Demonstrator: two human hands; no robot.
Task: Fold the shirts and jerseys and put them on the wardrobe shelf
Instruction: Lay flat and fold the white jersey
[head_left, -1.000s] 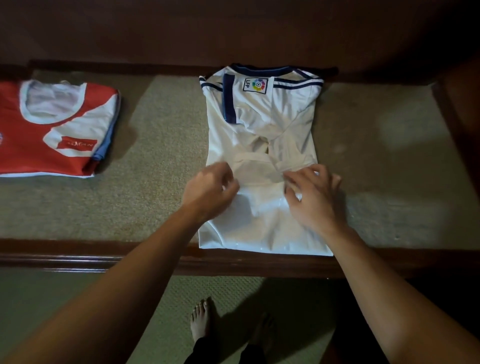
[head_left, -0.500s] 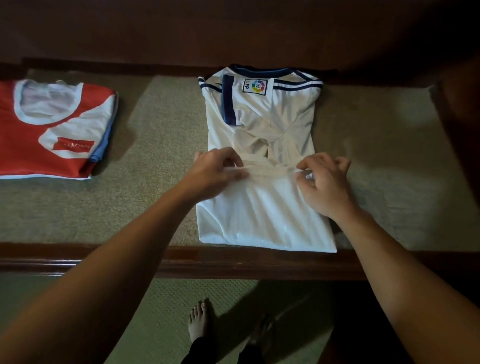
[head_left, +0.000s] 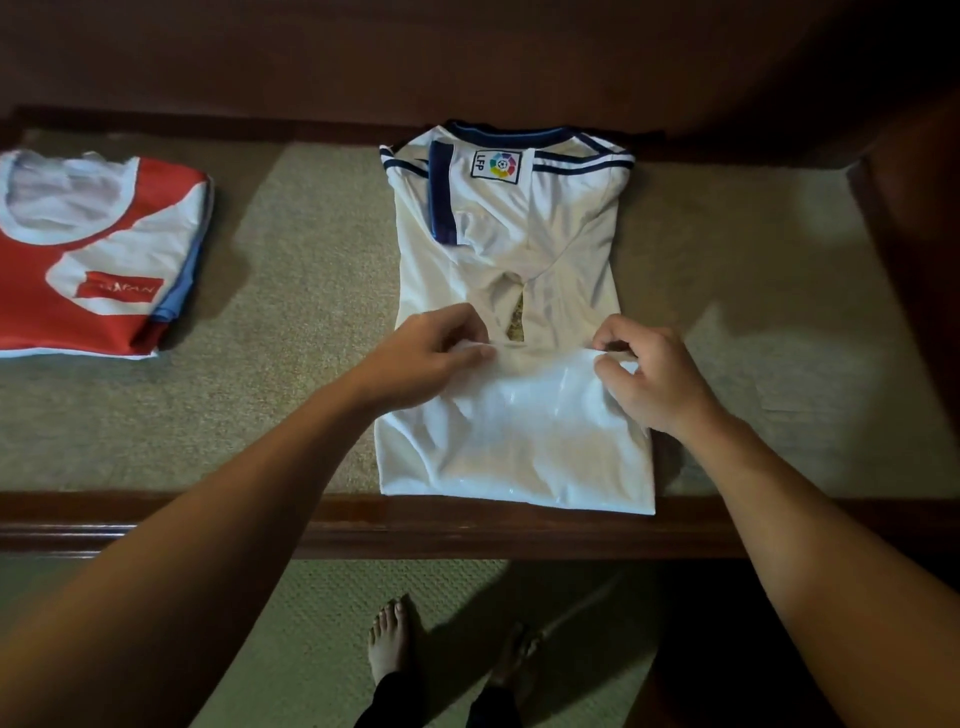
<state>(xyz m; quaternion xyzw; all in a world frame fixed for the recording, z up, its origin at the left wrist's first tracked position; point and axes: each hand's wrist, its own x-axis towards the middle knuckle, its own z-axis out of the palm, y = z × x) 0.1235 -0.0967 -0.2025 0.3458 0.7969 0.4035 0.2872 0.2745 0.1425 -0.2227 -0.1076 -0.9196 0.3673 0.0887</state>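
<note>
**Hem carried up toward the collar on one white jersey**

While the white jersey lay face down on the carpeted shelf, its collar toward the back wall and its near fold flush with the shelf's wooden front rail, both hands held its turned-up hem. The left hand pinched the hem's left corner, fingers clamped on the cloth; the right hand pinched the right corner likewise, thumb and fingers closed on the fabric. Holding the two corners level appeared to be a way of keeping the fold square, so that the lower half would land evenly on the upper half. The sleeves were already tucked inward, narrowing the jersey to a strip, which suggested the lengthwise folds were done and this crosswise fold was in hand.

Well apart to the left lay a red and white jersey, folded flat, with a blue edge showing beneath its right side; whether that was a separate garment could not be told. It probably sat aside to leave working room.

Counted: two jerseys plainly visible, one folded and one half folded; two hands, both gripping. Two bare feet stood on the floor below.
</note>
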